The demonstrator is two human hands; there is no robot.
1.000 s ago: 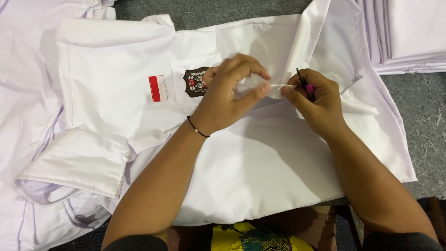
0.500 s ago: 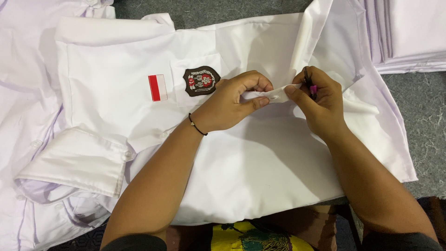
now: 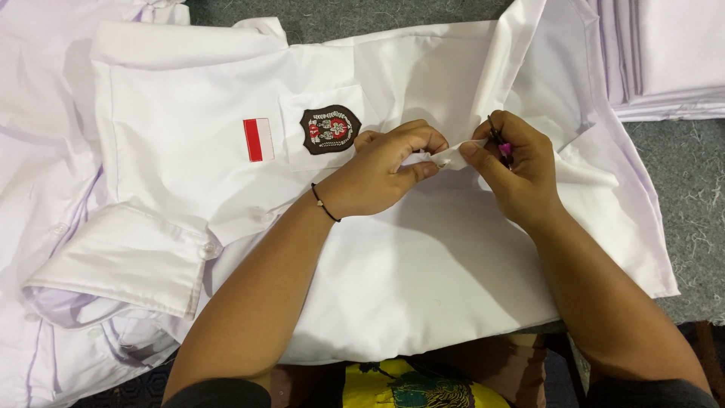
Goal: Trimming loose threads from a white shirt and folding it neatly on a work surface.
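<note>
The left hand (image 3: 377,177) has slid off the badge (image 3: 330,129), pinching a shirt (image 3: 423,287) fold against the right hand (image 3: 513,170), which grips a small pink tool (image 3: 501,146).

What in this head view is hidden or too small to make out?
- Tool in right hand: only a dark tip and pink bit show; fingers cover the rest.
- Shirt fold pinched by left hand: what is being worked there is too small.
- Stacked cloth: cut by the right edge.

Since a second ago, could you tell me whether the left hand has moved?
Yes. The left hand has slid right, off the dark badge it covered, which is now fully exposed, and pinches the white fabric fold beside the right hand.
</note>
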